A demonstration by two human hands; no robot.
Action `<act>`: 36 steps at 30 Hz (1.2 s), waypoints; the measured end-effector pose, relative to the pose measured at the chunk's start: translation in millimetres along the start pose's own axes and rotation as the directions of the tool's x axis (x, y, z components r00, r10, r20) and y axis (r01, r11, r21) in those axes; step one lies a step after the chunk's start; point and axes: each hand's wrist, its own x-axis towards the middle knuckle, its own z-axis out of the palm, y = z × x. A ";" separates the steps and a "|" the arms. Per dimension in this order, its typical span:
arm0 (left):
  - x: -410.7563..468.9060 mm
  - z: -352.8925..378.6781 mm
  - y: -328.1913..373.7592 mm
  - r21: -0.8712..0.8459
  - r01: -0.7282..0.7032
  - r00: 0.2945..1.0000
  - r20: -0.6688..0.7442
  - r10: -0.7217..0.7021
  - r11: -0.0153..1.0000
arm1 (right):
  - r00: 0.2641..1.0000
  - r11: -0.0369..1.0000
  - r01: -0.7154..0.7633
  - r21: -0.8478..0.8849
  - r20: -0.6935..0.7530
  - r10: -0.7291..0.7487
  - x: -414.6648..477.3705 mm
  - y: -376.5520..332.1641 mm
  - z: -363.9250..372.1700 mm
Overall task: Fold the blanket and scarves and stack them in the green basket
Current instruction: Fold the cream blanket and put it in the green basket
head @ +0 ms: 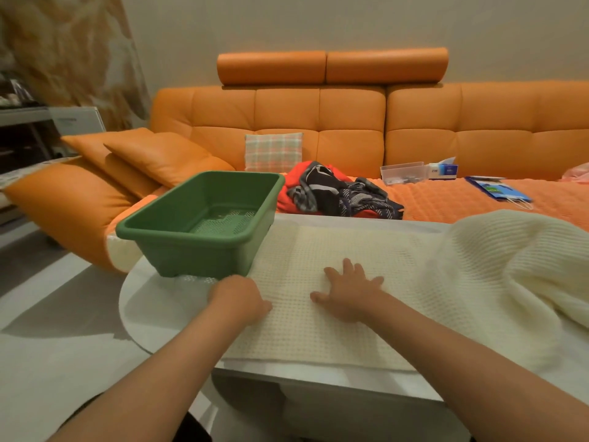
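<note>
Cream waffle-knit blanket (318, 330) lies across the white tabletop (153, 301); left hand (239, 298) grips its edge with curled fingers, right hand (350, 291) presses flat, fingers spread. Green plastic basket (204, 224) seemingly weighs one corner (tugging could topple it)

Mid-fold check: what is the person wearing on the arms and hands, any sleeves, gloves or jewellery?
Nothing shows on either. The left hand and right hand are bare, with no gloves, rings or watch visible. Both forearms are uncovered down to the frame's lower edge, so no sleeve comes into view.
</note>
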 end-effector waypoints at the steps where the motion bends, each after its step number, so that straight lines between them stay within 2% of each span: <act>1: -0.8 3.2 -1.0 -0.016 0.020 1.000 0.018 -0.019 1.000 | 0.999 0.999 -0.038 0.004 0.034 0.038 -3.0 -4.0 5.6; 3: 0.4 6.5 -0.6 -0.058 0.021 1.000 0.007 -0.020 0.998 | 0.998 0.998 -0.031 0.054 0.056 0.028 -6.5 -6.4 13.4; 5: -0.4 3.3 5.9 -0.097 -0.004 1.000 -0.012 0.003 0.995 | 1.000 0.989 0.015 0.145 0.019 -0.018 -11.1 -1.7 12.0; 8: 0.6 -12.1 20.5 -0.368 -0.049 0.997 -0.074 0.023 0.929 | 0.988 0.911 0.121 0.393 -0.140 -0.071 -20.3 12.1 -4.8; 11: 5.9 -37.3 41.6 -0.649 -0.166 0.983 -0.168 0.073 0.743 | 0.968 0.752 0.206 0.626 -0.244 -0.062 -32.0 29.7 -30.3; 14: 4.9 -69.0 74.5 -0.792 -0.251 0.966 -0.242 0.091 0.557 | 0.979 0.540 0.178 0.823 -0.202 -0.015 -45.6 52.7 -53.3; 16: 2.4 -89.0 105.5 -0.848 -0.319 0.948 -0.288 0.138 0.422 | 0.980 0.462 0.152 0.874 -0.192 0.042 -54.2 73.8 -64.1; 18: -3.5 -102.1 136.7 -0.936 -0.295 0.924 -0.227 0.308 0.194 | 0.977 0.412 0.103 0.905 -0.169 0.127 -61.4 98.3 -73.4; 19: -5.6 -103.7 152.0 -0.976 -0.213 0.878 -0.170 0.448 0.048 | 0.975 0.386 0.072 0.920 -0.146 0.166 -65.6 110.7 -77.8; 20: -7.2 -102.1 166.3 -0.991 -0.118 0.805 -0.128 0.579 -0.055 | 0.973 0.357 0.040 0.933 -0.117 0.199 -69.6 123.9 -80.8; 21: -9.7 -98.7 178.9 -0.993 -0.055 0.731 -0.112 0.673 -0.105 | 0.970 0.337 0.006 0.942 -0.087 0.226 -74.4 136.0 -82.7; 22: -10.7 -94.0 188.5 -0.995 -0.049 0.683 -0.098 0.724 -0.088 | 0.966 0.344 -0.024 0.939 -0.067 0.249 -78.8 147.2 -82.5; 23: -9.3 -87.2 196.4 -0.995 -0.088 0.669 -0.093 0.737 -0.045 | 0.963 0.393 -0.046 0.918 -0.064 0.262 -81.4 157.2 -80.0; 25: -4.5 -72.3 204.0 -0.953 -0.281 0.715 -0.127 0.687 0.116 | 0.948 0.580 -0.108 0.807 -0.092 0.304 -79.9 174.8 -66.8; 27: 1.4 -55.7 202.7 -0.784 -0.515 0.756 -0.225 0.614 0.346 | 0.917 0.730 -0.214 0.649 -0.123 0.379 -73.8 188.4 -52.6; 28: 3.2 -46.3 201.4 -0.658 -0.605 0.745 -0.268 0.611 0.449 | 0.901 0.751 -0.264 0.605 -0.124 0.417 -70.8 193.7 -48.1; 30: 0.4 -30.5 199.9 -0.453 -0.689 0.710 -0.269 0.650 0.565 | 0.877 0.748 -0.307 0.589 -0.129 0.462 -68.7 200.0 -48.1; 34: -3.7 -7.0 197.0 -0.194 -0.691 0.718 -0.072 0.692 0.697 | 0.872 0.783 -0.347 0.516 -0.129 0.472 -69.5 203.5 -52.8; 36: -2.0 -1.7 188.4 -0.146 -0.673 0.735 -0.022 0.678 0.725 | 0.899 0.819 -0.338 0.464 -0.097 0.426 -68.2 199.6 -47.2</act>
